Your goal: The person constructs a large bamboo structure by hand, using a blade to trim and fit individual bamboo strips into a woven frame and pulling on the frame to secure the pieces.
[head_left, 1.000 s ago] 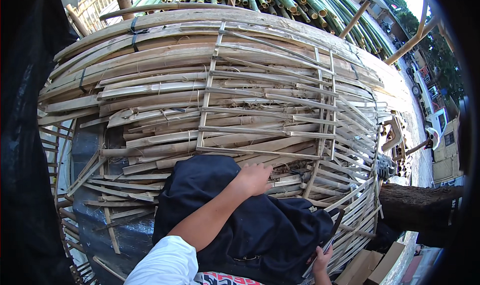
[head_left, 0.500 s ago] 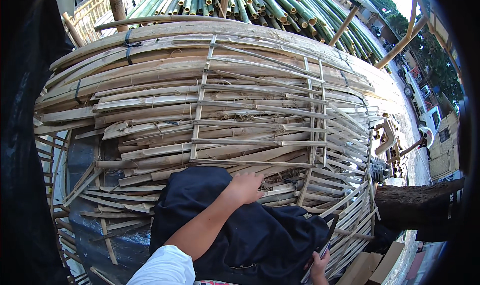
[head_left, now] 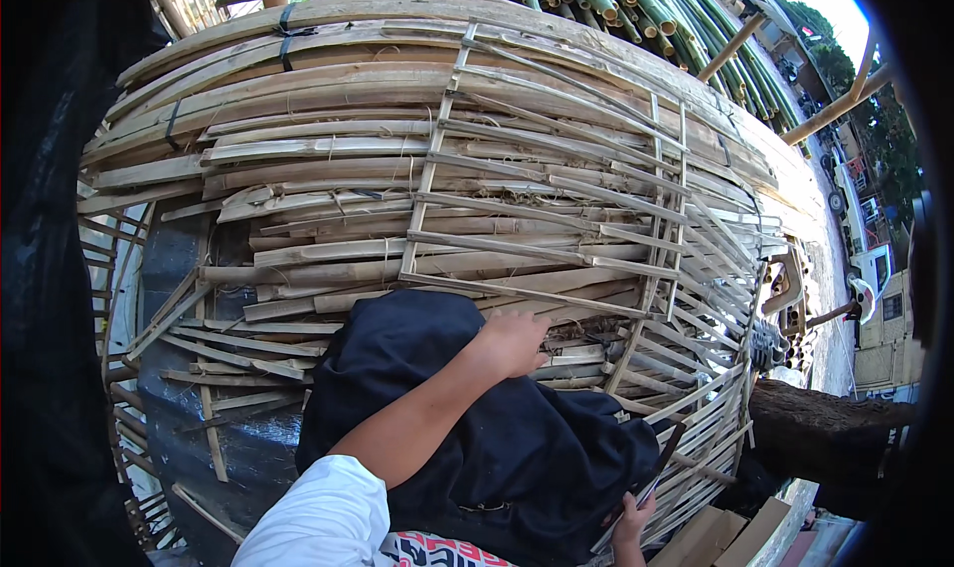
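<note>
1. Your left hand [head_left: 512,340] rests on the black cloth [head_left: 467,438], fingertips hidden against the split bamboo strips [head_left: 556,299]; you cannot tell its grip
2. Your right hand [head_left: 633,522], cut off below, clasps a thin blade [head_left: 636,487]
3. Since earlier, your left hand has stayed at the cloth's upper edge

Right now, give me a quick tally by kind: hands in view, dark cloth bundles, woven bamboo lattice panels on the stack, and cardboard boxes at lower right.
Hands: 2, left hand resting on the bamboo strips, right hand low by the lattice edge
Dark cloth bundle: 1
Woven bamboo lattice panel: 1 that I can make out
Cardboard boxes: 2, partly cut off
Total: 6
</note>
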`<state>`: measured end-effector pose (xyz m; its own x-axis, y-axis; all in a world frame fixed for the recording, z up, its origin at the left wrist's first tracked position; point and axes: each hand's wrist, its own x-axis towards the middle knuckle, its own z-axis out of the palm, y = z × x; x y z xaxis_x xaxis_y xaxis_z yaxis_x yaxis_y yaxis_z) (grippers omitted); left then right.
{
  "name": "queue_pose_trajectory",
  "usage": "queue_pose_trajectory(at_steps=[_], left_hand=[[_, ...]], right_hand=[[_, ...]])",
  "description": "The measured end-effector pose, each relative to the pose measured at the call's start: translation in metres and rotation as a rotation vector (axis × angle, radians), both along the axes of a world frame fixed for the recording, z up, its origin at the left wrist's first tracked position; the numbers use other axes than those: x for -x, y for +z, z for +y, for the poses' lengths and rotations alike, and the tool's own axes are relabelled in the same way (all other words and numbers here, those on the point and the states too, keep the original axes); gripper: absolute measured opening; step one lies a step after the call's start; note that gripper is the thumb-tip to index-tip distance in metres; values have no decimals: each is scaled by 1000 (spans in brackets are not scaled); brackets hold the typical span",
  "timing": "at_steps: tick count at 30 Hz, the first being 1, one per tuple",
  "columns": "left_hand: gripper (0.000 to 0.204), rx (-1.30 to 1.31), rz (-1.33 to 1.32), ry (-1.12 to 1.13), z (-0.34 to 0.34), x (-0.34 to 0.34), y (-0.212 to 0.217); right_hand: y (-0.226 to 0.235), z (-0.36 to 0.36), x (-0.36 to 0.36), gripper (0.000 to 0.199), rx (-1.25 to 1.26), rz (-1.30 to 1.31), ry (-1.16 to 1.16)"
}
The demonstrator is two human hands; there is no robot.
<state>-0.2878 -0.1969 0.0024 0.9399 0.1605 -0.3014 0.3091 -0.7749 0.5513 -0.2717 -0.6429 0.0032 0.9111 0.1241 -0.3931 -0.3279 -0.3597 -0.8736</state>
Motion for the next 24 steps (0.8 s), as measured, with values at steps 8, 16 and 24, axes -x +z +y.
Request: queue_pose_trajectory(at_steps=[8, 16, 24], left_hand=[[51, 29, 0, 30, 6, -1, 3], [45, 9, 6, 25, 7, 0, -2], [41, 83, 48, 19, 18, -11, -33]], right_hand=[[3, 0, 0, 40, 1, -6, 32], [6, 10, 4, 34, 25, -7, -10], [27, 40, -9, 12, 99, 119, 54]])
